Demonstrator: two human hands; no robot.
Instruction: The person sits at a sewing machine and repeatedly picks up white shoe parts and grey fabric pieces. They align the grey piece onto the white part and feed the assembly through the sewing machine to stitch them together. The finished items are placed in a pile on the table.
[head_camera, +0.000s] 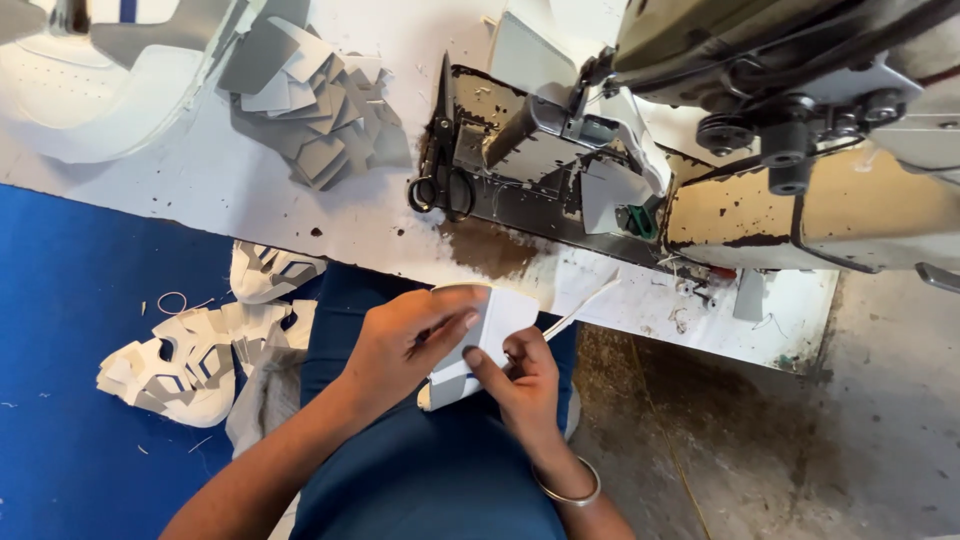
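A: Quick pass. What have my hands got?

B: One white cut piece (487, 330), held over my lap just below the worktop (230, 190) edge. My left hand (405, 345) has its fingers (455, 322) curled over the top of it, closed on it. My right hand (525, 380) comes up from under, thumb pressed on the face of the piece, fingers closed behind it. One metal bangle (570, 490) on the right wrist.

A: Is it one layer or several?

B: Cannot tell; a thin white strip (580, 305) sticks out from it up and to the right.

A: Counts on the worktop?

B: One sewing machine (780, 130), chipped and rusty, at upper right. One pair of black-handled scissors (440, 180) lying just left of its base. One loose heap of grey cut pieces (320, 110) at top centre, too overlapped to count. One large white curved piece (90, 100) at the top left corner.

A: And lower down?

B: On the blue surface (70, 330) to my left, a pile of white cut-out pieces with window-like holes (190, 365), several stacked, no exact count. A few thread scraps near them. Bare dirty floor (800, 440) on the right.
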